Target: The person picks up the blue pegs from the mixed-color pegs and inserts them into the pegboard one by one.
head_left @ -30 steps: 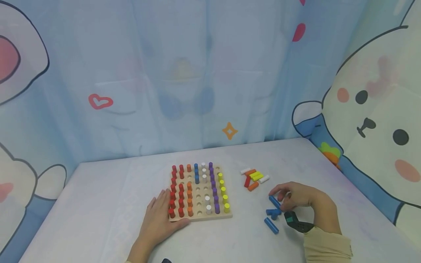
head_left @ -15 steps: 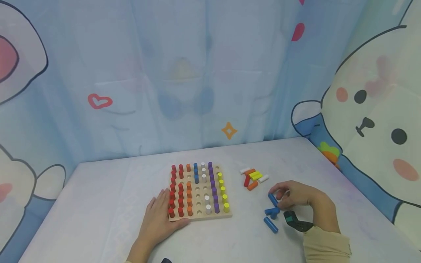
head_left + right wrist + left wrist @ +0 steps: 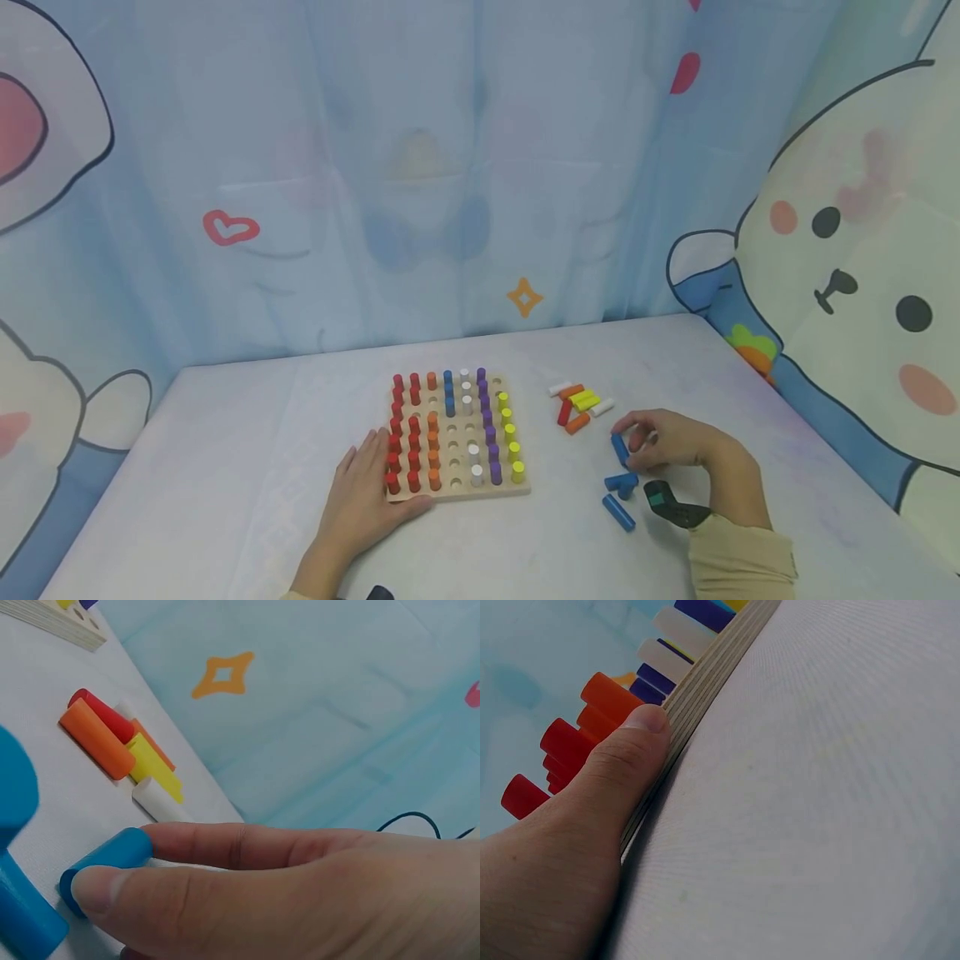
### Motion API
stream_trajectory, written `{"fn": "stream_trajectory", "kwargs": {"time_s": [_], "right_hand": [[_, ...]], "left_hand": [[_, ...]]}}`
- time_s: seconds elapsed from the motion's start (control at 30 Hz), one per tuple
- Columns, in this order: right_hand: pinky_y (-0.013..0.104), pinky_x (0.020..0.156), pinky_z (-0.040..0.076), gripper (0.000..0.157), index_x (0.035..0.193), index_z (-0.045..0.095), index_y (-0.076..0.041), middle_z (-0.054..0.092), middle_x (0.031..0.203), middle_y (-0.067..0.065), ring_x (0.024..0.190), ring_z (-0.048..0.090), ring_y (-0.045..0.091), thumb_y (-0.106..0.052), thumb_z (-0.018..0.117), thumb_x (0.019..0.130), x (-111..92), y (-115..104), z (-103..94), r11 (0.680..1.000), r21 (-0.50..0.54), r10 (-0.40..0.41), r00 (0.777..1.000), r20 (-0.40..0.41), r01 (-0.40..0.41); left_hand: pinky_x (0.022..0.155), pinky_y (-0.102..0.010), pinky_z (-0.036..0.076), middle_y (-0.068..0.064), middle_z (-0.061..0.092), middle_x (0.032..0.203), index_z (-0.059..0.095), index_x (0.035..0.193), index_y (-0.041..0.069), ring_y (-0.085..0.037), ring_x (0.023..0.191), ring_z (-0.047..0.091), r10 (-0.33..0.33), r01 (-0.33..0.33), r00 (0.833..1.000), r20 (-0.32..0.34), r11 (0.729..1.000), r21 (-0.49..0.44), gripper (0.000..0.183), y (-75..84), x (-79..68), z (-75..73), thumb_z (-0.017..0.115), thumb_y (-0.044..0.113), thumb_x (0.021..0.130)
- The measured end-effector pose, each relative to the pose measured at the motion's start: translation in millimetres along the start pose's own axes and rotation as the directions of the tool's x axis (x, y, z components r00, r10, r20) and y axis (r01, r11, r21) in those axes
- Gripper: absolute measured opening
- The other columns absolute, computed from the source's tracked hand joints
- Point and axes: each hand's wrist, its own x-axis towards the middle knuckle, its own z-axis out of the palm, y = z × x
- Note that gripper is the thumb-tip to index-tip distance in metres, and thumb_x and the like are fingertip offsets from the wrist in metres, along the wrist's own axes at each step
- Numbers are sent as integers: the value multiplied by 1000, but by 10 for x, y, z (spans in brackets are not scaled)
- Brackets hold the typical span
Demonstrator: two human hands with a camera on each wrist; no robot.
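A wooden pegboard [image 3: 491, 490] holds columns of red, orange, blue, white, purple and yellow pegs, with several bare holes. My left hand [image 3: 365, 504] rests at its near left corner, fingers along the left side. In the left wrist view, the thumb [image 3: 622, 769] lies against the board's edge. To the right, my right hand [image 3: 675, 442] pinches a blue peg [image 3: 619, 448] between thumb and forefinger; the right wrist view shows this blue peg [image 3: 112, 862] lying tilted near the table surface. Other blue pegs [image 3: 618, 512] lie just in front of that hand.
Beyond the right hand lies a loose cluster of white, orange, yellow and red pegs [image 3: 577, 404]. The white table [image 3: 225, 475] ends at a pale blue printed curtain [image 3: 375, 250]. A dark wrist device [image 3: 675, 506] sits on the right wrist.
The pinched blue peg has turned to a steeper angle and shifted slightly away and to the left, with my right hand. My left hand stays on the board.
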Motion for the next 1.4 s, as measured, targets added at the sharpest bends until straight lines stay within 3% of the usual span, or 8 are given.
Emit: {"fn": "stream_trajectory", "kwargs": {"time_s": [0.27, 0.83, 1.4], "right_hand": [[30, 71, 51, 47, 123, 58, -11, 58, 96, 6, 78, 56, 18, -17, 75, 79, 19, -21, 3, 1000, -16, -17, 1000, -4, 17], [28, 69, 49, 44, 108, 58, -10, 58, 97, 4, 79, 52, 18, -23, 81, 73, 79, -132, 80, 996, -70, -62, 993, -101, 55], [27, 66, 45, 44, 101, 55, -10, 57, 91, 3, 74, 52, 17, -24, 83, 71, 152, -182, 130, 996, -44, -86, 987, -139, 81]], "left_hand": [[117, -52, 21, -13, 33, 153, 26, 149, 2, -28, 144, 27, 7, -7, 1000, 1, 1000, 10, 120, 2, 8, -9, 53, 85, 66], [117, -52, 21, -14, 34, 153, 27, 148, 1, -30, 144, 27, 5, -5, 1000, 18, 1000, 19, 118, 16, 10, -44, 54, 83, 68], [117, -51, 20, -13, 33, 153, 26, 149, 2, -28, 144, 27, 14, -14, 1000, 5, 1000, 12, 121, -6, 2, -3, 52, 86, 66]]}}
